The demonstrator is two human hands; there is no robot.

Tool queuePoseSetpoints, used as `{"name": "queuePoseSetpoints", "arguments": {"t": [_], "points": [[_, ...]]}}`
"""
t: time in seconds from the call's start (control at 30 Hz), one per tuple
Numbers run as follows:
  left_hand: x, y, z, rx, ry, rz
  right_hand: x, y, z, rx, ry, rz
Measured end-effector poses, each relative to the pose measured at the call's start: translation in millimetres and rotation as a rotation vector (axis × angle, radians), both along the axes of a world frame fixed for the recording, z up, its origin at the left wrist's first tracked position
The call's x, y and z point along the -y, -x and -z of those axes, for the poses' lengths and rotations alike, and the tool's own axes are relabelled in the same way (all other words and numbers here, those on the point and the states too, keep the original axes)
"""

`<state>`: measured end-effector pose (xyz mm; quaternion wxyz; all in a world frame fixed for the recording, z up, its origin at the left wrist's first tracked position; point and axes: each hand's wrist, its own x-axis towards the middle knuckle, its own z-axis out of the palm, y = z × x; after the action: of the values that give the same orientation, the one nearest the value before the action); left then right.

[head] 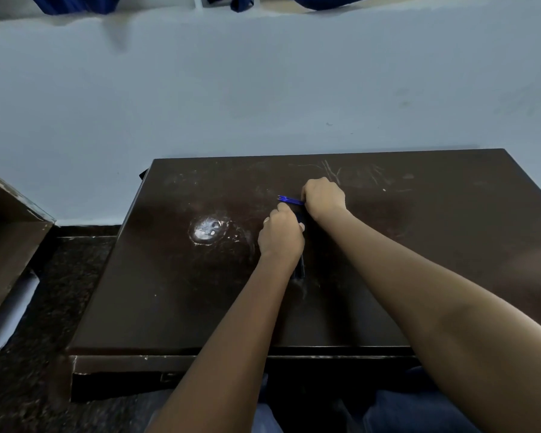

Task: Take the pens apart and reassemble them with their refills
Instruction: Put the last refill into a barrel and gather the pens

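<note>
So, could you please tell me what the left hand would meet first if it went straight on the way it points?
Most likely the blue refills held by the right hand, which lie crosswise just beyond the left hand; their relative height is unclear.

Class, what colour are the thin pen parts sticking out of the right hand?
Blue; the head view shows the pen parts jutting from the right hand.

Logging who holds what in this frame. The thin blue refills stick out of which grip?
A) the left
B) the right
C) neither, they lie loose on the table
B: the refills run straight into the right grip, whose fingers curl round them.
</note>
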<state>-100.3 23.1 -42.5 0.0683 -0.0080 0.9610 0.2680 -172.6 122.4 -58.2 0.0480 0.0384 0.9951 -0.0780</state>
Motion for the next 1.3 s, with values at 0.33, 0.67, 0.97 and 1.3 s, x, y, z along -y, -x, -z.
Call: {"name": "queuePoseSetpoints", "arguments": {"t": [0.33, 0.67, 0.97, 1.3], "points": [[-29.7, -28.5, -7.1, 0.074, 0.079, 0.213, -39.5, -70.3, -9.3, 0.089, 0.077, 0.277], [-56.8, -38.9, 19.2, 0.04, 0.115, 0.376, -49.4, -96.3, -9.4, 0.087, 0.095, 0.29], [-65.1, -26.8, 32.9, -0.001, 0.075, 0.425, -57.2, -93.4, -6.1, 0.015, 0.276, 0.325], [-63.7, -21.6, 34.5, -0.028, 0.12, 0.508, -70.0, -87.0, 4.1, -0.028, 0.381, 0.364]]}}
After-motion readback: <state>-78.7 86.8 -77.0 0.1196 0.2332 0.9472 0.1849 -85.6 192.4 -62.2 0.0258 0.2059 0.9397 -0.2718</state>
